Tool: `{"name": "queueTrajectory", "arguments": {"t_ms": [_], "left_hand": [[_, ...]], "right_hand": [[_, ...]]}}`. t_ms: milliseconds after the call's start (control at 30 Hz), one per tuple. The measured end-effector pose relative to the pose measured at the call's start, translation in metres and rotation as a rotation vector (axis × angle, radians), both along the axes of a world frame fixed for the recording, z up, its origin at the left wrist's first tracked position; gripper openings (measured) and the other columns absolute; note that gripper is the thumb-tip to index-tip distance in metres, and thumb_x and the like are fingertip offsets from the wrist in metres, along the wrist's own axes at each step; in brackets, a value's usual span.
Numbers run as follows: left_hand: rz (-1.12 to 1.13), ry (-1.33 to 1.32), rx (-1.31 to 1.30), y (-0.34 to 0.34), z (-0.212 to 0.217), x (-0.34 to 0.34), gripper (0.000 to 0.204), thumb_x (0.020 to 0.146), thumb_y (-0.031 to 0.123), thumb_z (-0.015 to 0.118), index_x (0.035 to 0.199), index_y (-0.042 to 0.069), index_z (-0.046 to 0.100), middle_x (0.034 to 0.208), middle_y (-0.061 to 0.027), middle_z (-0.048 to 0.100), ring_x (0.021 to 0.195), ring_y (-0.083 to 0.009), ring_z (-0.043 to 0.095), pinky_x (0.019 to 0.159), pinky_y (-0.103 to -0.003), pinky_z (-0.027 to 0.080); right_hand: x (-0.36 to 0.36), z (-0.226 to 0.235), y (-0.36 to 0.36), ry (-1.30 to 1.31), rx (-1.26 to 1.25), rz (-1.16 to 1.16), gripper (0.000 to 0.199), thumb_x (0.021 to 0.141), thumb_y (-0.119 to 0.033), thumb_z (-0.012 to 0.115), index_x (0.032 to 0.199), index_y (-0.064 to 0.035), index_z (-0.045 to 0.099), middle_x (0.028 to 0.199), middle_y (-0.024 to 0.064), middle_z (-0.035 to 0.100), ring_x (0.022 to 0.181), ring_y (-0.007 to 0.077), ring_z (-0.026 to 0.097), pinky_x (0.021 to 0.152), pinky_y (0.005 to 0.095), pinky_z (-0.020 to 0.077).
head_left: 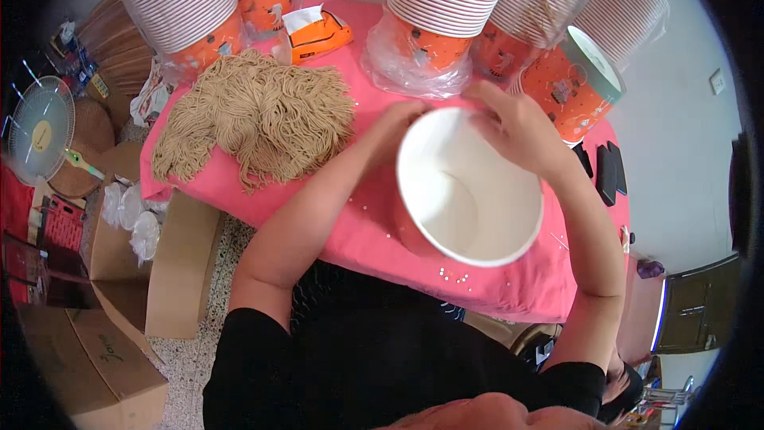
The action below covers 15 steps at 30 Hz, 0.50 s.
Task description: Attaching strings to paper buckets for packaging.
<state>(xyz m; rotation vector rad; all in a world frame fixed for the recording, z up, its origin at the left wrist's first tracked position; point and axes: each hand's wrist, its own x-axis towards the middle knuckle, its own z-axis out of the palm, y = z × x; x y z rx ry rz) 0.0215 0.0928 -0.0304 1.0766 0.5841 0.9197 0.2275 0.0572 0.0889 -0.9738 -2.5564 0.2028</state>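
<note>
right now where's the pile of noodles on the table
In the head view the pile of tan noodles lies on the pink tablecloth at the person's left, in front of the stacked paper cups and left of the white paper bowl.

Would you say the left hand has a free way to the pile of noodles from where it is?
Probably yes. The left hand is on the far rim of the white paper cup, and only bare pink tablecloth lies between it and the noodles to its left.
</note>
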Motion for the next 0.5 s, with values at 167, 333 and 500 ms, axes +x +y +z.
{"name": "queueTrajectory", "arguments": {"t_ms": [167, 333, 500], "left_hand": [[0.496, 0.235, 0.331, 0.006, 0.005, -0.030, 0.020, 0.092, 0.016, 0.057, 0.099, 0.000, 0.066, 0.085, -0.0075, 0.069, 0.077, -0.0132, 0.064, 0.069, -0.028, 0.049], [0.625, 0.288, 0.507, -0.022, 0.035, -0.036, 0.028, 0.099, 0.024, 0.047, 0.105, 0.001, 0.061, 0.080, 0.0007, 0.057, 0.066, -0.0060, 0.048, 0.053, -0.024, 0.040], [0.402, 0.003, 0.185, -0.079, 0.040, -0.049, 0.023, 0.099, 0.018, 0.045, 0.108, 0.004, 0.061, 0.080, 0.0033, 0.052, 0.060, 0.0008, 0.035, 0.048, -0.015, 0.026]], "right_hand": [[0.014, 0.008, 0.005, 0.059, -0.139, -0.250, 0.029, 0.086, -0.003, 0.057, 0.114, 0.0005, 0.054, 0.078, 0.0167, 0.064, 0.069, 0.0229, 0.065, 0.064, 0.0345, 0.0483], [0.034, -0.001, 0.010, 0.100, -0.177, -0.319, 0.027, 0.085, -0.003, 0.055, 0.112, 0.0007, 0.054, 0.075, 0.0153, 0.063, 0.067, 0.0220, 0.064, 0.064, 0.0334, 0.0473], [0.031, 0.006, -0.007, -0.001, 0.049, -0.477, 0.031, 0.083, -0.013, 0.062, 0.111, -0.0013, 0.057, 0.080, 0.0145, 0.065, 0.073, 0.0302, 0.065, 0.067, 0.0399, 0.0497]]}}
